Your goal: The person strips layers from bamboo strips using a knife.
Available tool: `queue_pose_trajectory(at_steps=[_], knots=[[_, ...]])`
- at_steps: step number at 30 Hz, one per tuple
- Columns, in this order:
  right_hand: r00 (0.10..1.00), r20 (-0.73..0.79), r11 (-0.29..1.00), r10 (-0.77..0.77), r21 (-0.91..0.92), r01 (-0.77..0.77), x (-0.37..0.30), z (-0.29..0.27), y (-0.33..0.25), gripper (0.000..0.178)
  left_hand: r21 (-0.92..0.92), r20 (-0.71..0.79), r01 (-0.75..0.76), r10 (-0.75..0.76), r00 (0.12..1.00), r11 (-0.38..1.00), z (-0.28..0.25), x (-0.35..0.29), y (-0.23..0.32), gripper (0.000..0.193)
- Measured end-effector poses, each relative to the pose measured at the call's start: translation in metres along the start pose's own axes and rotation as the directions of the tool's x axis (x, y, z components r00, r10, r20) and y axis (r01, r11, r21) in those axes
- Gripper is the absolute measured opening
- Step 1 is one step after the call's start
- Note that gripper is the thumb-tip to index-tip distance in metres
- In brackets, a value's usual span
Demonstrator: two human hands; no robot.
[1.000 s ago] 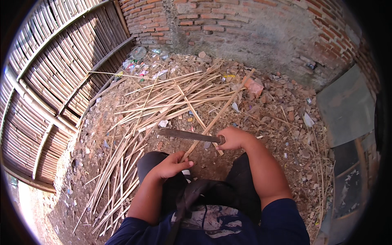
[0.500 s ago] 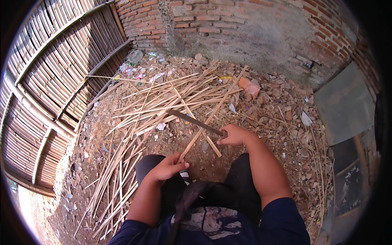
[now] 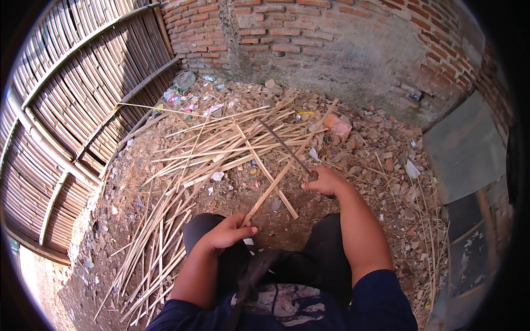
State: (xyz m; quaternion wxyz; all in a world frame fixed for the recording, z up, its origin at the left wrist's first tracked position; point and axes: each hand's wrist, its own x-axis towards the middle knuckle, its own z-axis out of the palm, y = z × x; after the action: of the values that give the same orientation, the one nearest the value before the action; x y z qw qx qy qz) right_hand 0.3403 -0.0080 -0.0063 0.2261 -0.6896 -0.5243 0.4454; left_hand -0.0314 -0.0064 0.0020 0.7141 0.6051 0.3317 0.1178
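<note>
- wood strip point(image 3: 284, 172): runs from your l. hand fwd & right over another strip; prob. light, stiff but springy, edges likely splintery. near end's a good hold, fingers clear of the edges.
- your l. grip point(image 3: 227, 230): closed round the strip's near end, thumb on top.
- your r. grip point(image 3: 327, 182): wrapped round the handle of the knife point(image 3: 290, 150), blade pointing fwd-left; prob. heavier than the strip, so hold the handle firmly.
- dirt ground point(image 3: 284, 234): rough, w/ rubble & a strip pile point(image 3: 243, 138).
- room: bamboo fence point(image 3: 99, 110) left, brick wall point(image 3: 309, 44) ahead.
</note>
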Motion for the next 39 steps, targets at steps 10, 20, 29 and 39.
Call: queue_pose_trajectory(at_steps=[10,20,29,39], knots=[[0.988,0.138,0.983,-0.065,-0.162,0.088,0.005,0.014,-0.003,0.038,-0.011,-0.023,-0.019,0.019,1.0,1.0,0.002,0.0,0.0,0.027],[0.994,0.021,0.96,-0.106,-0.257,0.108,-0.012,0.018,-0.02,0.039,0.041,0.01,0.005,-0.006,1.0,0.999,-0.001,0.001,0.0,0.026],[0.997,0.07,0.995,-0.022,-0.099,0.029,0.019,0.01,0.007,0.053,0.12,-0.02,-0.026,0.029,0.999,0.992,0.001,0.001,0.0,0.029],[0.996,0.045,0.946,-0.079,-0.313,0.089,-0.004,0.019,-0.005,0.041,0.142,-0.005,-0.008,0.009,1.0,0.99,0.003,0.005,-0.003,0.03]])
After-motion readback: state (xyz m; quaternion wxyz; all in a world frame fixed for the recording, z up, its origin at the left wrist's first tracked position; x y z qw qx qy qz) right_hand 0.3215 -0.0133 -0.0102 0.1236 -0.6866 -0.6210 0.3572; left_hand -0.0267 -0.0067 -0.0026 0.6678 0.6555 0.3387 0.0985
